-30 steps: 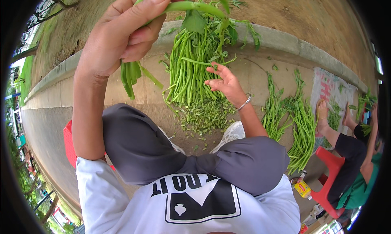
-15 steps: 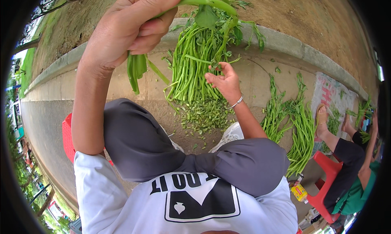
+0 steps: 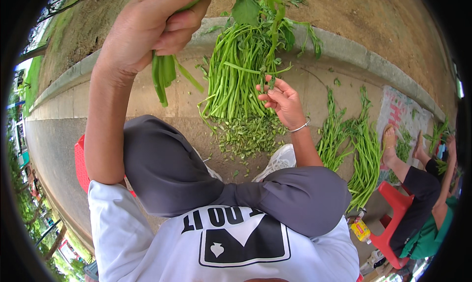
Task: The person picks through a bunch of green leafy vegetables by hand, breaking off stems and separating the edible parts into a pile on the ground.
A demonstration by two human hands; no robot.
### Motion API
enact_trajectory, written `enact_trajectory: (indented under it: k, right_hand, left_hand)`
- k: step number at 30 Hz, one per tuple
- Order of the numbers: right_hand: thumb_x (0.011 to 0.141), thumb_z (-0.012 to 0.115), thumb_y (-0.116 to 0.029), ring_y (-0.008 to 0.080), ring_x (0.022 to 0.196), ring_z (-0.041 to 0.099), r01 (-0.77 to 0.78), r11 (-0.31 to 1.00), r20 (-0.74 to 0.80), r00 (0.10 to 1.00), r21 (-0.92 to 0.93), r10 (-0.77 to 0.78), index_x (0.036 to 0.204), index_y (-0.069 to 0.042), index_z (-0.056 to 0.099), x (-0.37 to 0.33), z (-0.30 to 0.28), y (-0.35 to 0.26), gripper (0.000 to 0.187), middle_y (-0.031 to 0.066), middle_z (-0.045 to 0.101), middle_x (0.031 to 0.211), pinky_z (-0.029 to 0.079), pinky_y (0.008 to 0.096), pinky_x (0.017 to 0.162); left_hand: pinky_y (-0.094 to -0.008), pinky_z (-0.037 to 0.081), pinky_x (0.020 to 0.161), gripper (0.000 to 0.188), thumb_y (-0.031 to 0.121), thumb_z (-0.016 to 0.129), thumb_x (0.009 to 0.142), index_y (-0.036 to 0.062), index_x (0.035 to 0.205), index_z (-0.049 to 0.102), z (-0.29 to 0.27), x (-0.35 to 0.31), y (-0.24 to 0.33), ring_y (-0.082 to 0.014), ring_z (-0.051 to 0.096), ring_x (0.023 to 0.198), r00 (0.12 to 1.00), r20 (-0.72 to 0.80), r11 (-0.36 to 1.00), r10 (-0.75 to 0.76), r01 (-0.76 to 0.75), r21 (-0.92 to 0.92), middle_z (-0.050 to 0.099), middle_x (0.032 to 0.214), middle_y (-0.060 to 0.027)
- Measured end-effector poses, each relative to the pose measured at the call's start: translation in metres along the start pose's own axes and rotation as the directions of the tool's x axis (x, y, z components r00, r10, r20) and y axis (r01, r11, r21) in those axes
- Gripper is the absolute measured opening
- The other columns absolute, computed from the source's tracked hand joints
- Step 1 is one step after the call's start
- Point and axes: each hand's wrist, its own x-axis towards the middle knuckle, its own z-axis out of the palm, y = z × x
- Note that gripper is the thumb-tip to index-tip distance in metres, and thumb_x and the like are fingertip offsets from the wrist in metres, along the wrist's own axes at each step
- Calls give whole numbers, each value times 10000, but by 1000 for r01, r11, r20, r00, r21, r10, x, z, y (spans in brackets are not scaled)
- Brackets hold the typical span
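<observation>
Raised at the upper left, my left hand [image 3: 164,29] is closed round several thick green vegetable stems [image 3: 163,80], whose cut-looking lower ends poke out below the fist. One long stem arches right from the fist, bears a broad leaf [image 3: 246,9] and droops toward my right hand [image 3: 287,107]. Thumb and fingers of that hand pinch the dark leafy tip [image 3: 268,83]. Behind lies a big pile of long green stems [image 3: 231,80] with leafy tops against the curb. Chopped green bits [image 3: 248,137] are scattered at its near end.
To the right lie two looser bunches of leafy stems [image 3: 364,169]. Beyond them, a person with bare feet sits on a red stool [image 3: 393,223] beside a printed plastic sheet [image 3: 400,112]. A concrete curb [image 3: 344,53] crosses behind the pile. My knees flank the chopped bits.
My right hand has shifted slightly right and toward me, with the leafy tip now between its fingers. My left hand has moved a little up and left, still gripping the stems.
</observation>
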Motion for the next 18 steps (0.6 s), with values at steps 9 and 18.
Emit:
enact_trajectory:
  k: [9,18]
  right_hand:
    - [831,494,-13,156,736,637,-6,986,-19,1000,-165,3,1180,7,465,-14,-5,-6,352,141,622,936,518,225,581]
    - [857,525,-83,133,725,624,13,950,-26,999,-313,-22,1028,38,558,-10,-15,10,212,110,624,910,503,218,561]
  left_hand:
    - [-198,136,305,231,244,380,940,81,1030,517,-3,3,3,-32,185,338,994,-85,997,69,-72,-37,263,492,45]
    - [-201,144,302,261,258,375,942,67,1070,499,-1,4,4,-35,176,332,993,-93,997,76,-74,22,259,492,48]
